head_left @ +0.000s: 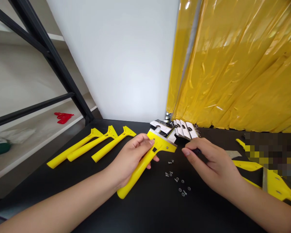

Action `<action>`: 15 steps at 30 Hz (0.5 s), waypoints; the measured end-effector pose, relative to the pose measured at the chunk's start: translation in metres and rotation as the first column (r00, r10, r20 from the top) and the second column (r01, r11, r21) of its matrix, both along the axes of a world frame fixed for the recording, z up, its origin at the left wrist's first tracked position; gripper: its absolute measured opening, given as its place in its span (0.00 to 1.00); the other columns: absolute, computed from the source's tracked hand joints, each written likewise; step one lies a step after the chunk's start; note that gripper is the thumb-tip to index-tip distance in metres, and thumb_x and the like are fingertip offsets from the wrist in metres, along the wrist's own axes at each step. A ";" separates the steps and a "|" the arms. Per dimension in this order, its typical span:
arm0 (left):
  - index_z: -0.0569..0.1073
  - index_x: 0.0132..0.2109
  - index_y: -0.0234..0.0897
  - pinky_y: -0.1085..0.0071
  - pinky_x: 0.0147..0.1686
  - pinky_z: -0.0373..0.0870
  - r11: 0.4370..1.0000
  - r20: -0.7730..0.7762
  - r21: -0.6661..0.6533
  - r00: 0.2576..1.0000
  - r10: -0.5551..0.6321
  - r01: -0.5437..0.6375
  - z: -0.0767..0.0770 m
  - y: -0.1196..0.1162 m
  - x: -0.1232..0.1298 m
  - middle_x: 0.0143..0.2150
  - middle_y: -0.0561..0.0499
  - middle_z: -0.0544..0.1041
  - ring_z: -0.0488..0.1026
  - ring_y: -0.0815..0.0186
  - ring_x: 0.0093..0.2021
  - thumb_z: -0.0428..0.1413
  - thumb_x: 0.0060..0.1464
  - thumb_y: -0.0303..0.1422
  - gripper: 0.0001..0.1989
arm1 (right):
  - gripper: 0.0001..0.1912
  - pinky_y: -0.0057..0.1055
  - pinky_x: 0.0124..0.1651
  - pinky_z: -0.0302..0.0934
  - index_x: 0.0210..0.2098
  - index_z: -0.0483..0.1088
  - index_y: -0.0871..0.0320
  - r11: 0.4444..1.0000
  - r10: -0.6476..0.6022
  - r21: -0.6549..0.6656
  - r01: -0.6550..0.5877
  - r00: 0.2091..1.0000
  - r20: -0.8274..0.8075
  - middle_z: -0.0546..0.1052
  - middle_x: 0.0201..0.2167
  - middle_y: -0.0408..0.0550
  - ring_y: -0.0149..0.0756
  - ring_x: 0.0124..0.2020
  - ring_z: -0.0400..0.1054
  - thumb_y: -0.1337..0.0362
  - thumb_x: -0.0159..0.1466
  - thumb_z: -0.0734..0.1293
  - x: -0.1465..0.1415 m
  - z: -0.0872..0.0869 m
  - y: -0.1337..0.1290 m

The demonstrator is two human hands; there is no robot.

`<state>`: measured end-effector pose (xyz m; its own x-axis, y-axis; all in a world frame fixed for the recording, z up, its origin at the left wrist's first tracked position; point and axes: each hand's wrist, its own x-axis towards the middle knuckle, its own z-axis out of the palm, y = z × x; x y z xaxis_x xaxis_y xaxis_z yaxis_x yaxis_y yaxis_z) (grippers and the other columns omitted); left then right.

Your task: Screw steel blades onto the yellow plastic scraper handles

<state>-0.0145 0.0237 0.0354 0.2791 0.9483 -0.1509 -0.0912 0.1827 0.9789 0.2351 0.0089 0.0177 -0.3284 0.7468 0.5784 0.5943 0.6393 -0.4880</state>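
My left hand (139,150) is wrapped round a yellow scraper (138,171), its thumb pressing near the head. A metal blade (163,137) runs along the scraper's far edge, and a screw shows at the head's right end. My right hand (210,161) is closed just right of the scraper head, apart from it. A small dark piece shows at its fingers; most of it is hidden, so I cannot name it. Between my hands, several small screws and nuts (177,179) lie loose on the black table (140,213).
Three yellow scraper handles (106,149) lie side by side at the left. White printed cards (186,128) are spread behind the held scraper. More yellow scrapers (276,184) lie at the right. A shelf (48,129) with a black frame stands left; yellow plastic sheeting (240,64) hangs behind.
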 end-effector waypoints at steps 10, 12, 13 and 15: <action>0.70 0.41 0.40 0.74 0.25 0.72 1.000 0.004 -0.003 1.000 0.007 -0.007 0.000 0.001 -0.001 0.37 0.52 0.74 0.79 0.64 0.36 0.62 0.63 0.44 0.14 | 0.06 0.37 0.39 0.60 0.38 0.68 0.51 1.000 0.006 0.018 -0.006 1.000 0.007 0.72 0.30 0.43 0.37 0.33 0.67 0.64 0.74 0.64 0.000 0.003 0.000; 0.70 0.41 0.40 0.74 0.25 0.72 1.000 0.000 -0.001 1.000 0.005 -0.005 0.000 0.001 -0.001 0.38 0.52 0.74 0.79 0.64 0.36 0.62 0.63 0.44 0.14 | 0.06 0.37 0.39 0.60 0.38 0.68 0.51 1.000 0.006 0.022 -0.006 1.000 0.003 0.72 0.30 0.42 0.37 0.32 0.67 0.63 0.74 0.64 0.000 0.004 -0.001; 0.70 0.41 0.40 0.74 0.25 0.72 1.000 -0.001 0.001 1.000 0.004 -0.004 0.000 0.001 -0.001 0.38 0.52 0.74 0.79 0.64 0.36 0.61 0.63 0.44 0.13 | 0.06 0.37 0.39 0.60 0.38 0.68 0.51 1.000 0.002 0.021 -0.002 1.000 -0.002 0.72 0.30 0.42 0.37 0.33 0.67 0.63 0.74 0.64 0.001 0.004 -0.001; 0.70 0.41 0.40 0.74 0.25 0.72 1.000 -0.004 0.006 1.000 -0.001 0.001 -0.001 0.001 -0.001 0.38 0.52 0.74 0.79 0.64 0.36 0.61 0.64 0.44 0.13 | 0.06 0.37 0.40 0.60 0.38 0.68 0.51 1.000 -0.008 0.017 0.008 1.000 -0.010 0.73 0.31 0.42 0.38 0.33 0.67 0.63 0.74 0.65 0.002 0.004 -0.001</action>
